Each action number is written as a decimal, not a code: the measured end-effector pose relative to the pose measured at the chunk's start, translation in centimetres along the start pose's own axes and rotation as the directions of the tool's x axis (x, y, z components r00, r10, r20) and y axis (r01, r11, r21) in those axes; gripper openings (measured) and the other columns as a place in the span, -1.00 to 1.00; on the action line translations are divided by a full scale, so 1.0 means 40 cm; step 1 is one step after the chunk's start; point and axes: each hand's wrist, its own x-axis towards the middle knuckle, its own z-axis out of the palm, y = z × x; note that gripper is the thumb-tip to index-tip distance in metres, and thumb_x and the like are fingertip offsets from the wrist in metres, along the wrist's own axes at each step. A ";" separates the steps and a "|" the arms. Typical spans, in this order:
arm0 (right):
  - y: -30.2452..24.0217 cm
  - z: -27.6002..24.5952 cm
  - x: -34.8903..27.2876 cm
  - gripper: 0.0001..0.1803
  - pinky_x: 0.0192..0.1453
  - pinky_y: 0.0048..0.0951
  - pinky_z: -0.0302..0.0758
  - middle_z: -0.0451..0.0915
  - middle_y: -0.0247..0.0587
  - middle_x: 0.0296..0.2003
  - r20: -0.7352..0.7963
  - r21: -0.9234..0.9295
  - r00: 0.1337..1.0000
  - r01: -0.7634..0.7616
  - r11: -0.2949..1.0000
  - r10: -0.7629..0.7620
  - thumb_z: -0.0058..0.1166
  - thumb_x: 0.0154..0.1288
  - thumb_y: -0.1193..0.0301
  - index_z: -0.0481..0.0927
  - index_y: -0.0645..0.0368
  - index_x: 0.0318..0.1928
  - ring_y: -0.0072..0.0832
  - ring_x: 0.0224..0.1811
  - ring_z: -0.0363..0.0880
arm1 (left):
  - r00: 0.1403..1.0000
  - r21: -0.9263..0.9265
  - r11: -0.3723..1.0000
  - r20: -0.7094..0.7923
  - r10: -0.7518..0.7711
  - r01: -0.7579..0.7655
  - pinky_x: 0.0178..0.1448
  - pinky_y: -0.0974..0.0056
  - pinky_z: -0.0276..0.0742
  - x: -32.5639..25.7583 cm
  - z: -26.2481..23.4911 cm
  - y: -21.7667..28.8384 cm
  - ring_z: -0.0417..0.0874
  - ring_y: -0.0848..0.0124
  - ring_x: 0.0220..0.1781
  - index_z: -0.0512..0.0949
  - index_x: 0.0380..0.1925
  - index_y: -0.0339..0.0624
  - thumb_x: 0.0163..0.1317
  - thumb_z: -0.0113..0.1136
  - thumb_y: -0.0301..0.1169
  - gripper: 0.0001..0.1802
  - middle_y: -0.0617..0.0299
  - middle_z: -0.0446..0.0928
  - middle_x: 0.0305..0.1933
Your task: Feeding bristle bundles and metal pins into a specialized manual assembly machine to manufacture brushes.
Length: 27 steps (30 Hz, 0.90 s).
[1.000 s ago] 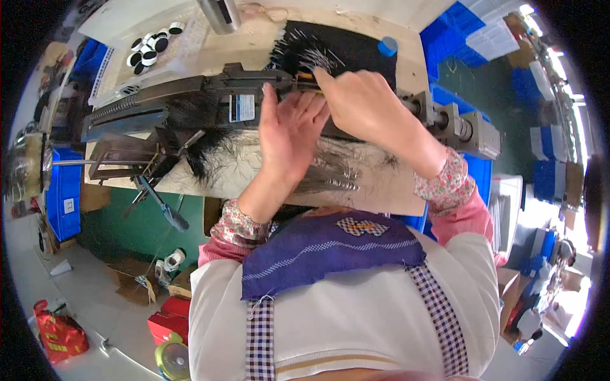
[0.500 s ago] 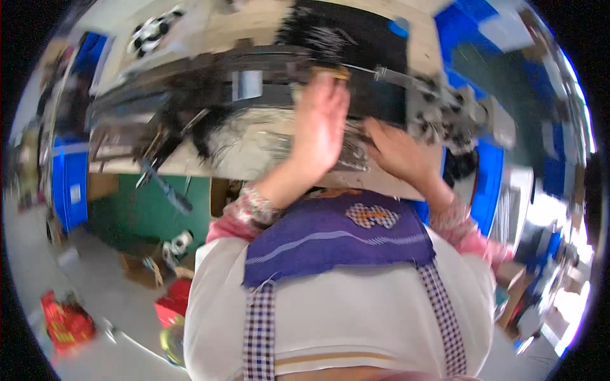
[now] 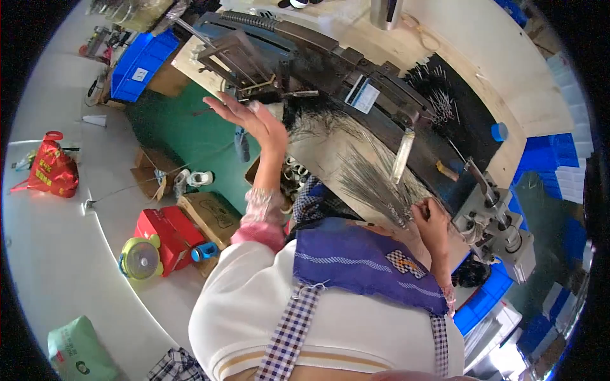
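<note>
The thin wires [image 3: 376, 185] run forward-left from my nearer right hand [image 3: 433, 223], fingers curled, hold unclear; my left hand [image 3: 259, 126] stretches bare.

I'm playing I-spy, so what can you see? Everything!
Workbench: one, pale wood, upper middle
Metal machine: one, dark, along the workbench
Wires: many, grey, on the workbench
Metal strip: one, silver, beside the machine
Mat: one, black, beyond the machine
Thin rods: many, silver, on the mat
Cap: one, blue, mat's right corner
Metal cylinder: one, silver, top edge
Bins: several, blue, both sides
Plastic bag: one, red, left
Shoes: apparently two, white, floor
Cardboard boxes: several, brown, floor
Fan: one, yellow-green, lower left
Box: one, red, beside the fan
Packet: one, mint green, bottom left
Apron: one, purple, on the person
Right-rim clutter: too small to tell
Left grip: one, bare, open, near workbench's left edge
Right grip: one, bare, beside wires
</note>
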 end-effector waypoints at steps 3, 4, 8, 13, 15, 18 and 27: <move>-0.005 0.000 -0.015 -0.79 -0.36 -0.36 0.43 0.52 0.00 -0.45 -0.061 0.029 0.998 0.032 0.999 -0.030 0.16 0.21 0.43 0.45 0.32 -0.29 -0.29 -0.49 0.50 | 0.986 0.199 0.980 -0.166 0.019 0.014 0.50 -0.08 -0.22 0.047 0.077 -0.080 -0.23 -0.13 0.51 -0.23 0.39 -0.43 0.43 -0.31 -0.10 -0.24 -0.29 -0.32 0.48; -0.014 -0.001 -0.022 -0.78 -0.37 -0.34 0.42 0.50 -0.02 -0.47 -0.078 0.054 0.997 0.026 0.998 -0.022 0.17 0.21 0.42 0.45 0.31 -0.29 -0.30 -0.51 0.47 | 0.981 0.287 0.957 -0.192 0.007 0.049 0.50 -0.11 -0.20 0.054 0.094 -0.095 -0.21 -0.16 0.50 -0.27 0.38 -0.45 0.43 -0.32 -0.03 -0.19 -0.33 -0.33 0.46; -0.018 -0.004 -0.046 -0.80 -0.39 -0.31 0.38 0.47 0.00 -0.49 -0.175 -0.063 0.980 0.088 0.994 -0.098 0.15 0.24 0.42 0.45 0.31 -0.28 -0.29 -0.52 0.45 | 0.957 -0.160 0.987 -0.280 -0.071 0.027 0.49 -0.13 -0.18 0.079 0.114 -0.082 -0.11 -0.19 0.47 -0.33 0.35 -0.46 0.40 -0.29 0.09 -0.09 -0.43 -0.35 0.43; -0.050 -0.026 -0.037 -0.80 -0.38 -0.44 0.35 0.46 -0.15 -0.53 -0.259 0.113 0.960 -0.077 0.991 0.104 0.15 0.25 0.40 0.48 0.29 -0.27 -0.53 -0.51 0.36 | 0.998 0.058 0.996 -0.005 0.065 -0.065 0.44 -0.28 -0.22 -0.026 -0.036 -0.046 -0.33 -0.27 0.49 -0.34 0.41 -0.27 0.32 -0.02 0.00 -0.03 -0.37 -0.45 0.45; -0.048 -0.034 -0.041 -0.80 -0.38 -0.52 0.32 0.42 -0.24 -0.54 -0.311 0.145 0.936 -0.122 0.982 0.162 0.15 0.27 0.39 0.47 0.28 -0.27 -0.60 -0.50 0.30 | 0.929 0.398 0.840 0.193 0.317 -0.369 0.35 -0.45 -0.24 -0.059 -0.113 -0.045 -0.38 -0.34 0.48 -0.20 0.45 -0.03 0.20 0.16 -0.04 -0.02 -0.32 -0.45 0.47; -0.068 -0.063 -0.044 -0.80 -0.39 -0.56 0.30 0.36 -0.29 -0.56 -0.483 0.153 0.870 -0.029 0.988 0.100 0.14 0.28 0.39 0.47 0.27 -0.27 -0.64 -0.50 0.27 | 0.912 0.690 0.615 0.390 0.126 -0.381 0.29 -0.54 -0.19 -0.074 -0.212 -0.127 -0.26 -0.35 0.48 0.05 0.43 0.19 0.08 0.23 0.01 -0.08 -0.25 -0.29 0.50; -0.075 -0.211 -0.099 -0.83 -0.40 -0.69 0.28 0.48 -0.44 -0.41 -0.702 0.436 0.703 0.295 0.850 0.116 0.02 0.41 0.38 0.48 0.23 -0.12 -0.73 -0.45 0.36 | 0.787 0.755 0.652 0.357 -0.503 0.074 0.30 -0.44 0.03 0.017 -0.382 -0.363 0.46 0.06 0.25 -0.03 0.43 -0.08 0.15 0.20 0.00 -0.05 0.01 0.30 0.35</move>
